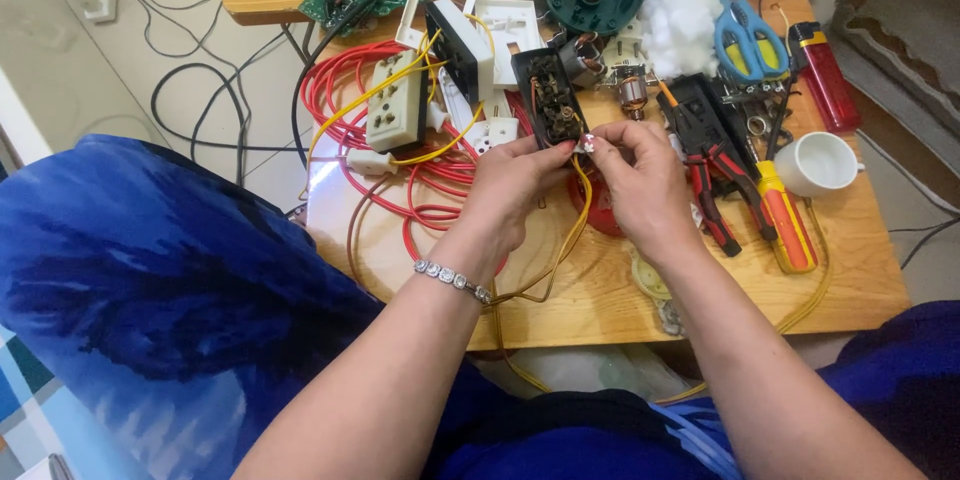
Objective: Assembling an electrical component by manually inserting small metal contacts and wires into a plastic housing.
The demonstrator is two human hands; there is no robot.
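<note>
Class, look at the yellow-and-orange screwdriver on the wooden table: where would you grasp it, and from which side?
Probably by the thick yellow-orange handle of the screwdriver, coming from its right, where bare table lies. The pliers crowd its left, and the white cup sits close beside the handle's upper end.

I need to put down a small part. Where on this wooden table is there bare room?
Bare wood lies near the table's front edge, between the forearms, crossed by a yellow wire, and right of the orange screwdriver below the white cup. The back half is crowded.

low wooden table [600, 310] on pale floor [200, 30]
</note>
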